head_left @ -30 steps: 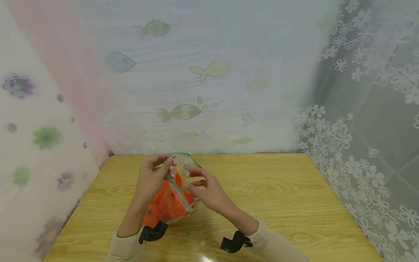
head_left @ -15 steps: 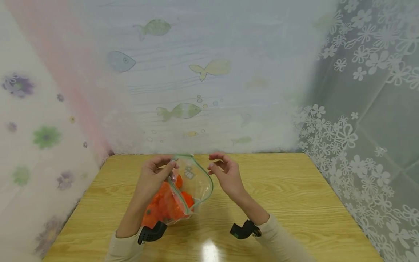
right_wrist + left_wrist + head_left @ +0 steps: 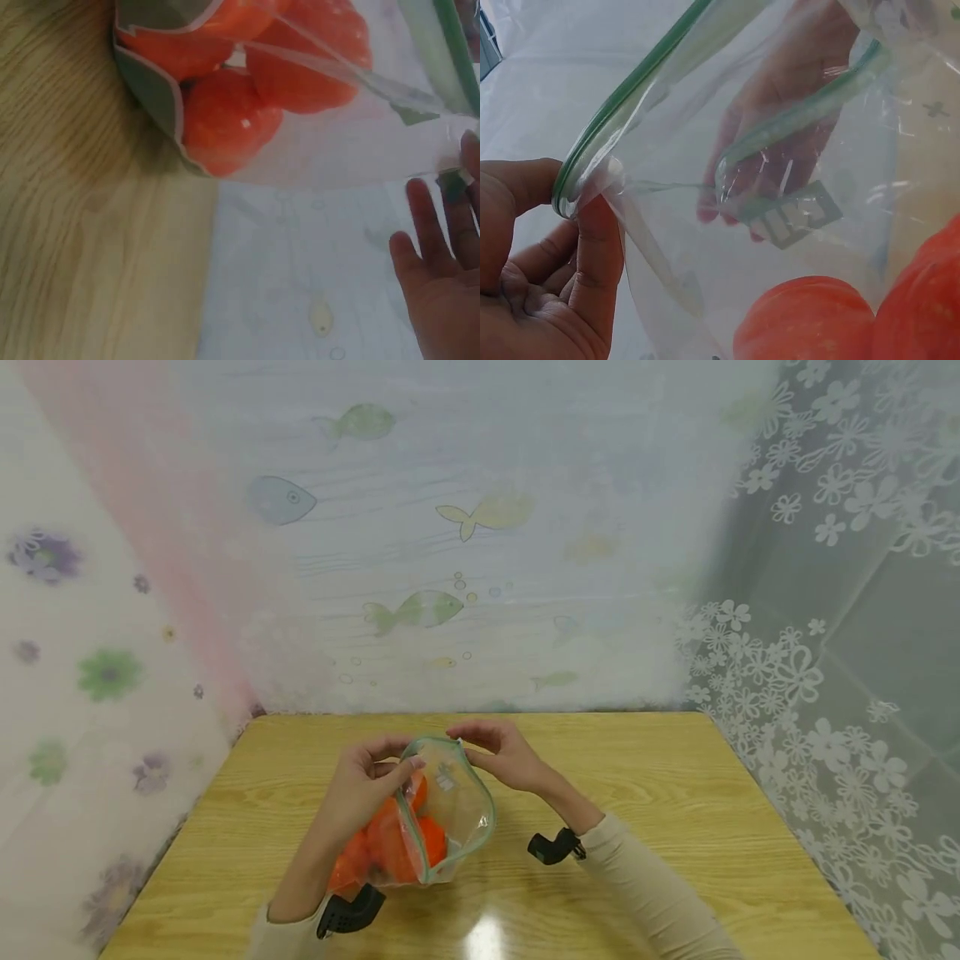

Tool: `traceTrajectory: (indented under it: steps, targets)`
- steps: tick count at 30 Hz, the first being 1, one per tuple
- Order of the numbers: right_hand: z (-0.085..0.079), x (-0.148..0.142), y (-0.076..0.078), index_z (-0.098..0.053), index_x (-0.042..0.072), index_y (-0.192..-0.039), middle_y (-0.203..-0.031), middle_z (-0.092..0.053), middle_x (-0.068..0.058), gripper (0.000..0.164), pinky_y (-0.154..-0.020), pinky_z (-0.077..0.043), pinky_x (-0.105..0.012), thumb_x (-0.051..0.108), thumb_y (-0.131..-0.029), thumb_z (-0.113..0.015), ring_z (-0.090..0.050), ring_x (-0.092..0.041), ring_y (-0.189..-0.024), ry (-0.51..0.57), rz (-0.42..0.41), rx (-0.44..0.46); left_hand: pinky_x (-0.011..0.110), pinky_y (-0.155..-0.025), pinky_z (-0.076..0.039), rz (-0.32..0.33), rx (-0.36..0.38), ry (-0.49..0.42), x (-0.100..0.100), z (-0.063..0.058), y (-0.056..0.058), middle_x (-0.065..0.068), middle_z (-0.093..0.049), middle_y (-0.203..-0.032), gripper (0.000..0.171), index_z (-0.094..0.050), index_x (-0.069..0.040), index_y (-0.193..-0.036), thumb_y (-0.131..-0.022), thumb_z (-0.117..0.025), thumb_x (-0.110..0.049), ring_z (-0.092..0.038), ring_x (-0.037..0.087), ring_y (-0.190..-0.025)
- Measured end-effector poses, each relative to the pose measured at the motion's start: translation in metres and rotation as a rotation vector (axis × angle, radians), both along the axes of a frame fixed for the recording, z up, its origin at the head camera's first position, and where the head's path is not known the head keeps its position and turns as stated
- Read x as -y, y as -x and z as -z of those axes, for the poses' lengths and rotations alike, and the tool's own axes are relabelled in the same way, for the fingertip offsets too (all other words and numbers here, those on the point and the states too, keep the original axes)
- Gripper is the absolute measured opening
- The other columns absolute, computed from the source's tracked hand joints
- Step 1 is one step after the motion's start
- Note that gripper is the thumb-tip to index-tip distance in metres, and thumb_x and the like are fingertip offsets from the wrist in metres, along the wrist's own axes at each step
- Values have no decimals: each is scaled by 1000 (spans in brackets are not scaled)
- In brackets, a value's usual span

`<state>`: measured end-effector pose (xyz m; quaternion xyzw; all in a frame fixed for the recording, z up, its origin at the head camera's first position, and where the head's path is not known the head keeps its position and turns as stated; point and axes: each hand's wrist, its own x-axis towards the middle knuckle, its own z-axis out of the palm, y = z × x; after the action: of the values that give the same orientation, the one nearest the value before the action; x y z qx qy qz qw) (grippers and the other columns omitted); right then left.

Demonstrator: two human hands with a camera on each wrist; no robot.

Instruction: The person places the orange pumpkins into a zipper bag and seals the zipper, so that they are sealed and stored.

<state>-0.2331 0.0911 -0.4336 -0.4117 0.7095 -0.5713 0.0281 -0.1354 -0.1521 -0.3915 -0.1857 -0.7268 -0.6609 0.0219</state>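
A clear zip bag (image 3: 465, 810) with a green zip strip stands with its mouth spread wide, tilted to the right. Round orange-red fruits (image 3: 229, 120), several of them, lie inside at its bottom. My left hand (image 3: 367, 785) pinches the left side of the rim between thumb and fingers. At the far corner of the mouth, my right hand (image 3: 510, 758) holds the rim beside a small white slider (image 3: 460, 742). Through the clear plastic, the left wrist view shows the right hand's fingers (image 3: 780, 97) behind the zip strip. A grey printed mark (image 3: 799, 217) is on the bag wall.
The bag rests on a wooden table (image 3: 637, 827), left of its middle. A pale fish-print curtain (image 3: 480, 568) hangs along the far edge. Flower-print sheets hang at the left (image 3: 108, 672) and right (image 3: 825, 743).
My right hand came off the bag to the right, then returned to the far corner of its rim. The mouth opened wider. My left hand kept its pinch and shifted slightly right and nearer.
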Motion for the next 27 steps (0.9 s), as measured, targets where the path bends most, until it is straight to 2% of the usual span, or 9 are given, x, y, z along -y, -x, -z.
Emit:
traceTrajectory:
  steps: [4, 7, 9, 12, 15, 19, 23, 25, 27]
  targets:
    - [7, 5, 6, -68, -10, -113, -113, -70, -12, 17, -103, -54, -40, -4, -98, -63, -67, -20, -110, 94, 22, -5, 28, -63, -59, 41, -27, -17, 10, 5, 9, 1, -71, -97, 28, -64, 8, -122, -102, -64, -12, -66, 11, -65]
    - [10, 7, 10, -68, -12, -108, -106, -69, 1, 14, -94, -58, -31, -4, -97, -64, -66, -11, -98, 162, 49, 17, 32, -64, -61, 104, -71, -21, 19, 10, 14, 1, -72, -97, 32, -60, 12, -126, -108, -52, -13, -67, 13, -66]
    - [10, 9, 12, -67, -13, -108, -104, -69, 6, 15, -89, -59, -27, -4, -97, -65, -66, -9, -95, 199, 77, 24, 34, -67, -62, 144, -100, -17, 25, 13, 17, 2, -72, -101, 39, -56, 14, -130, -112, -42, -18, -68, 15, -71]
    - [8, 12, 15, -67, -15, -106, -100, -69, 7, 16, -83, -60, -25, -3, -95, -68, -66, -7, -90, 268, 137, 20, 32, -77, -61, 187, -138, -18, 35, 18, 19, 3, -68, -109, 46, -53, 13, -136, -114, -31, -21, -69, 15, -85]
    - [3, 10, 7, -67, -17, -103, -97, -70, 3, 20, -79, -60, -23, 0, -93, -72, -67, -6, -88, 342, 222, 17, 28, -85, -58, 190, -185, -32, 36, 25, 5, 2, -67, -116, 41, -54, 12, -137, -113, -32, -12, -67, 13, -99]
    - [-8, 9, -3, -71, -13, -98, -90, -73, 0, 20, -71, -59, -20, 5, -90, -77, -69, -6, -84, 421, 395, 5, 26, -95, -54, 192, -282, -41, 36, 35, -13, 2, -67, -122, 33, -54, 12, -136, -106, -42, 5, -64, 13, -110]
    - [-20, 6, -10, -75, -7, -94, -78, -71, 4, 11, -51, -49, -16, 2, -88, -78, -66, -8, -69, 452, 548, -11, 25, -100, -51, 149, -346, -53, 31, 41, -31, 6, -65, -130, 42, -52, 11, -139, -97, -52, 14, -61, 16, -118]
    - [-24, 2, -13, -75, -6, -94, -75, -69, 5, 10, -45, -42, -18, 1, -88, -77, -61, -11, -61, 453, 587, 1, 26, -101, -51, 122, -356, -61, 26, 41, -39, 8, -64, -132, 49, -50, 11, -141, -92, -57, 18, -61, 16, -119]
    - [-28, -1, -17, -75, -6, -95, -74, -68, 4, 10, -46, -44, -19, 0, -88, -76, -60, -12, -58, 453, 599, 25, 27, -101, -51, 98, -344, -68, 20, 41, -47, 9, -63, -132, 58, -49, 9, -142, -87, -64, 19, -60, 16, -120]
